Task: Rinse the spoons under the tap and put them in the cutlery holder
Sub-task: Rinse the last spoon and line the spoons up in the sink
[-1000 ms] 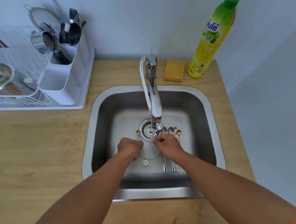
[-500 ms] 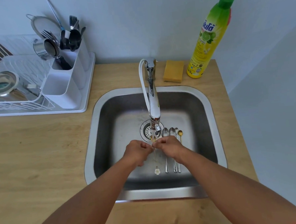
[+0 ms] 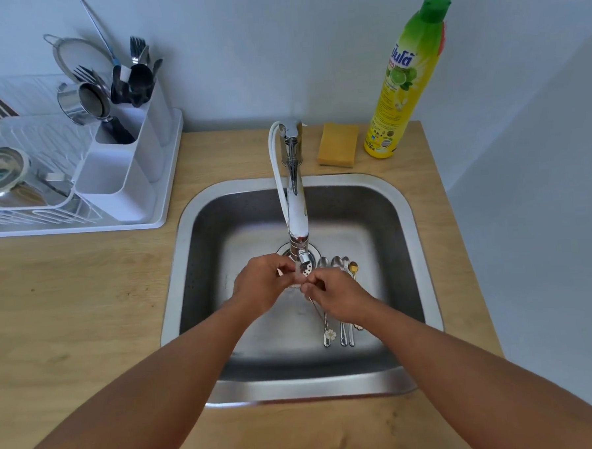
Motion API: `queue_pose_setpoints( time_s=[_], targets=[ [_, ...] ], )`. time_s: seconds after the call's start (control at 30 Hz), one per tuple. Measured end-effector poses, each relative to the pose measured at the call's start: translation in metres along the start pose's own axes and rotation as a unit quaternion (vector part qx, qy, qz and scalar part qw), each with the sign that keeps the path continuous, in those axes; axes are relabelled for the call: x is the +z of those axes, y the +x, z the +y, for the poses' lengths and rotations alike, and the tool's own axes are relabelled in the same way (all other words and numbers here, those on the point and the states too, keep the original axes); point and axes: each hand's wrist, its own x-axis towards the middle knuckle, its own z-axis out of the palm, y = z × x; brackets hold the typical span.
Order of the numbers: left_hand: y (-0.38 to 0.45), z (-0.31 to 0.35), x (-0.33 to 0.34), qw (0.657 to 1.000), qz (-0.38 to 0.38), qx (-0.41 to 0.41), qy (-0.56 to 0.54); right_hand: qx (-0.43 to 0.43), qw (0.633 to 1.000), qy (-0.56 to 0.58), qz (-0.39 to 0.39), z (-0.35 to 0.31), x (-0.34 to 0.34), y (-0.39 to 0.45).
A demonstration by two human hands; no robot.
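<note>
Both hands meet under the tap [image 3: 297, 203], where water runs from the spout. My right hand [image 3: 338, 299] pinches a thin flower-tipped spoon [image 3: 329, 333] by its handle, which hangs down toward me. Fingers of my left hand [image 3: 258, 283] curl round the spoon's bowl end in the stream; the bowl itself is hidden. Several more spoons [image 3: 338, 265], one of them gold [image 3: 353, 266], lie side by side on the sink floor just right of the drain. The white cutlery holder [image 3: 121, 180] stands in the dish rack at the left, with forks and dark utensils in its far compartments.
The steel sink [image 3: 187, 264] is set in a wooden counter [image 3: 69, 305]. A white dish rack [image 3: 47, 216] with a strainer and metal cups fills the back left. Behind the sink sit a yellow sponge [image 3: 337, 145] and a tall dish-soap bottle [image 3: 403, 81].
The flower-tipped spoon left the sink floor beside the drain and came up into the water stream. Both hands closed in on it under the spout.
</note>
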Motion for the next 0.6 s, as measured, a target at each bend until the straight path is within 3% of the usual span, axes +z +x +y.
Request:
queue_pose_setpoints(
  time_s=[0.17,0.47,0.6],
  targets=[
    [-0.003,0.0,-0.001,0.988,0.03,0.087,0.126,-0.003,1.0,-0.014,-0.006,-0.003,-0.003,-0.005],
    [-0.006,0.002,-0.009,0.99,-0.028,0.117,0.074,-0.027,0.997,-0.066,-0.011,-0.01,-0.013,-0.007],
    [-0.006,-0.003,-0.012,0.99,0.006,0.097,0.098,-0.048,0.995,-0.089,-0.008,-0.015,-0.016,-0.005]
  ],
)
